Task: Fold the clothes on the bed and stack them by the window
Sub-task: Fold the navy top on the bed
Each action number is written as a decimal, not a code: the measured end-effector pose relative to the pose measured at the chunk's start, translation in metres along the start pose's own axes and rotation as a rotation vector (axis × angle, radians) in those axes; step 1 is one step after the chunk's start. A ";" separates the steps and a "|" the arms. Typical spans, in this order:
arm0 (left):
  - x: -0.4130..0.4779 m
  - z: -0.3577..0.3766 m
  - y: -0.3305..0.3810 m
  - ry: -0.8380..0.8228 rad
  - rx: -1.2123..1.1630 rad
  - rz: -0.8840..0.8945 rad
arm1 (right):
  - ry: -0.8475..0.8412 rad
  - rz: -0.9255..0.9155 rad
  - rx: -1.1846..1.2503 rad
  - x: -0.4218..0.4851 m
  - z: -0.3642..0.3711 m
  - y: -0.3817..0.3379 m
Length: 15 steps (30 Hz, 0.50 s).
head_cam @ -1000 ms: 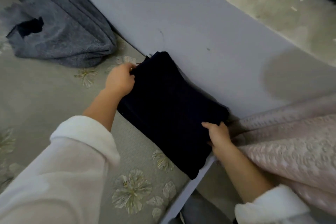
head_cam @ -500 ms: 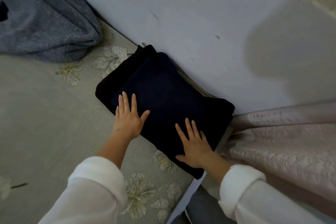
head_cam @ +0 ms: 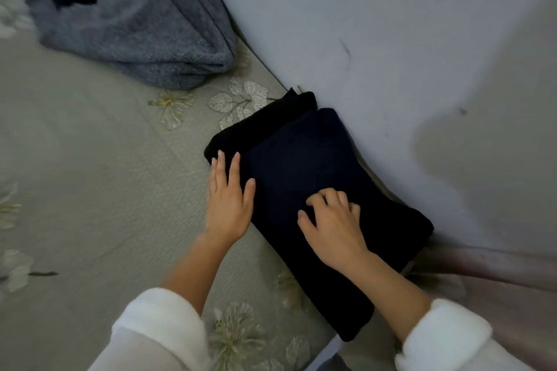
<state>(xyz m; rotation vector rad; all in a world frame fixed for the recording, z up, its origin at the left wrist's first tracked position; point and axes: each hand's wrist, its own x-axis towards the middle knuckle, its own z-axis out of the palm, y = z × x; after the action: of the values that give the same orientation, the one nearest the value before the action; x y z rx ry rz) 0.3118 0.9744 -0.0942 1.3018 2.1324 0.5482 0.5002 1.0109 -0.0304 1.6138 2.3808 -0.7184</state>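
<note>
Folded clothes (head_cam: 316, 178) lie at the bed (head_cam: 90, 190) edge, tight against the wall (head_cam: 361, 24). Left hand (head_cam: 227, 208) presses flat on them. Right hand (head_cam: 334, 229) rests on top, fingers bent, grip unclear. Blanket (head_cam: 135, 33) lies beyond on the left, curtain (head_cam: 497, 280) crowds the right.

Passes freely over the bedspread (head_cam: 90, 190) left of the folded dark stack (head_cam: 316, 159), but meets the wall (head_cam: 361, 24) just behind it, the pink curtain (head_cam: 497, 295) at right, the grey blanket (head_cam: 135, 39) farther back left.

A navy garment (head_cam: 307, 159) lay folded into a rectangle atop a folded black garment (head_cam: 265, 120), whose edge showed along one side. The stack sat at the edge of the bed (head_cam: 90, 175). A grey garment (head_cam: 135, 27) lay crumpled, well apart.
</note>
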 end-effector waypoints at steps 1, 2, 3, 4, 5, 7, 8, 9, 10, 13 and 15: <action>0.002 -0.006 -0.009 0.019 -0.028 -0.054 | 0.014 -0.044 0.022 0.015 -0.002 -0.011; 0.005 -0.011 -0.021 0.029 -0.040 -0.114 | 0.019 -0.089 0.029 0.029 -0.003 -0.023; 0.007 -0.015 -0.034 0.039 -0.042 -0.179 | 0.023 -0.134 0.030 0.044 -0.002 -0.035; 0.009 -0.019 -0.049 0.051 -0.040 -0.244 | 0.025 -0.179 0.029 0.059 -0.001 -0.046; 0.012 -0.023 -0.065 0.061 -0.034 -0.306 | 0.027 -0.223 0.024 0.074 0.000 -0.057; 0.017 -0.030 -0.100 0.057 0.005 -0.404 | 0.037 -0.306 -0.001 0.103 0.005 -0.076; 0.020 -0.032 -0.117 0.044 0.032 -0.436 | 0.046 -0.341 -0.016 0.118 0.006 -0.084; 0.023 -0.034 -0.134 0.030 0.062 -0.459 | 0.055 -0.370 -0.031 0.133 0.008 -0.092; 0.025 -0.034 -0.150 0.027 0.095 -0.474 | 0.062 -0.394 -0.042 0.149 0.010 -0.099; 0.031 -0.027 -0.180 0.084 0.170 -0.456 | 0.089 -0.425 -0.057 0.201 0.014 -0.121; 0.031 -0.019 -0.185 0.174 0.218 -0.409 | 0.133 -0.393 -0.062 0.240 0.014 -0.134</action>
<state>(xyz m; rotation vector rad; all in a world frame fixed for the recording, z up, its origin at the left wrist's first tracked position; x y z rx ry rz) 0.1660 0.9195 -0.2006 0.9068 2.5717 0.2706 0.2816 1.1628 -0.1004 1.2143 2.8263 -0.6058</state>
